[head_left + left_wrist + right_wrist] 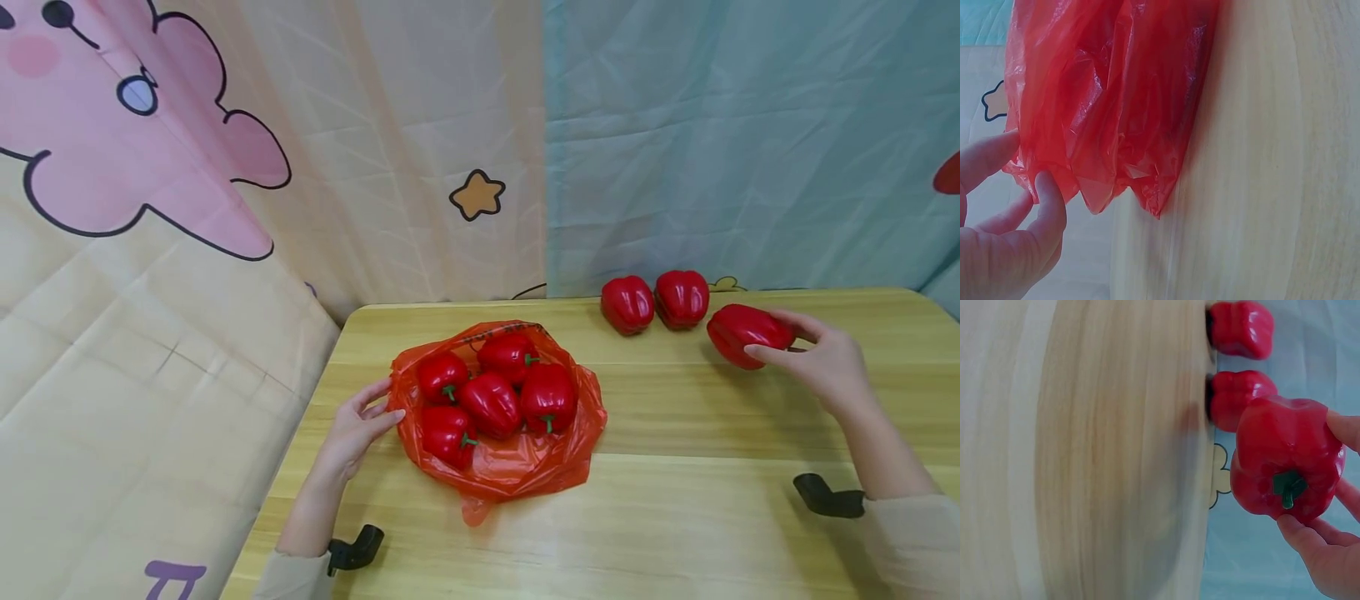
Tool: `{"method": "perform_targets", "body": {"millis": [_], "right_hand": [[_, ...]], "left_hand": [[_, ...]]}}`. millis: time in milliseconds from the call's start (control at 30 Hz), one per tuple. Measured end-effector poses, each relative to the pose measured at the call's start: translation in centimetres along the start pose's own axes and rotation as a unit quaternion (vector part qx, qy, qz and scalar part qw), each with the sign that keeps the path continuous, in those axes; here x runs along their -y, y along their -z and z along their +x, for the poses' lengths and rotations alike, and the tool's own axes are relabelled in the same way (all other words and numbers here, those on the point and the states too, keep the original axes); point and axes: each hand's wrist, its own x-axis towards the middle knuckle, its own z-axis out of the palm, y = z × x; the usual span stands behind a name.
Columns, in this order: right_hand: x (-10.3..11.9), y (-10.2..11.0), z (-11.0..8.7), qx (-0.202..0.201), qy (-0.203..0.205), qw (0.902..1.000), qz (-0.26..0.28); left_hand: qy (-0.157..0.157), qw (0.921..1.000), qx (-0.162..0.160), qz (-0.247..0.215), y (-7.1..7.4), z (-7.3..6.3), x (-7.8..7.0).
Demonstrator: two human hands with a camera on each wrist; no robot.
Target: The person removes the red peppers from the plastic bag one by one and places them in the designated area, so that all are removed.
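A red plastic bag stands wide-mouthed on the table, with several red bell peppers with green stems inside. At its left rim, my left hand holds the plastic between thumb and fingers; the left wrist view shows the bag's crumpled side beside the fingertips. Off to the right, my right hand grips another red bell pepper, lifted over the table. In the right wrist view, this pepper's green stem faces the camera, with thumb and fingers on opposite sides.
Two more red bell peppers sit side by side at the table's back edge, left of the right hand. The wooden table backs onto a printed cloth curtain. Each wrist carries a black mount.
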Motion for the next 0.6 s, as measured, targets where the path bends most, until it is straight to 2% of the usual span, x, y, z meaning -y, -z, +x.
{"method": "perform_targets", "body": {"millis": [400,600], "right_hand": [[-2.0,-0.1,0.9,-0.009,-0.044,0.9989,-0.011],[-2.6,-0.6,1.8,-0.029,-0.045,0.9985,-0.016]], "left_hand": [[0.000,1.0000,0.001,0.004,-0.1,-0.1,-0.1],[-0.003,1.0000,0.000,0.008,-0.1,-0.1,-0.2]]}}
